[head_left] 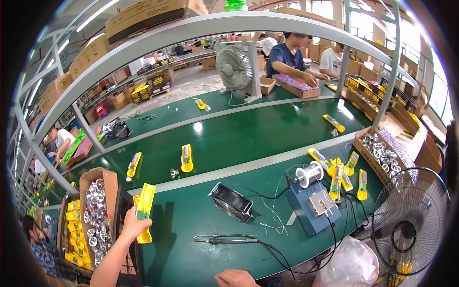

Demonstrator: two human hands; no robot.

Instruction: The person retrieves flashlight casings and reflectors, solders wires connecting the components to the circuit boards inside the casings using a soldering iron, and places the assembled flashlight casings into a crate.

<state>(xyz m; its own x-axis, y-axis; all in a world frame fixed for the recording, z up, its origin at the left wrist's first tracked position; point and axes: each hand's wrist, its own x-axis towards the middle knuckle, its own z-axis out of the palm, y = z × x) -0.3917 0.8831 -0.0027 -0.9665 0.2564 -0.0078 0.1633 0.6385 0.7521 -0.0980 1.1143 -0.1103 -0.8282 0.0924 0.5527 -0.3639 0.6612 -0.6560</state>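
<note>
At the left of the bench, my left hand (135, 221) is closed around a yellow plastic flashlight housing (147, 198), held upright above the green top. A green circuit board shows by my fingers, and another yellow edge behind the housing may be a second piece. Just beside this hand is a cardboard box of shiny reflector cups (95, 215). My right hand (235, 278) rests at the bench's near edge, fingers loosely bent and partly cut off by the frame; no object shows in it. Nearest to it lies a soldering iron (224, 239).
A blue soldering station (313, 205) carries a solder wire spool (309, 174); cables trail off the edge. A small black fan (232, 202) stands mid-bench. Yellow housings (337, 177) pile at right, beside a reflector box (380, 153) and large fan (409, 229). More housings lie on the belt (248, 131).
</note>
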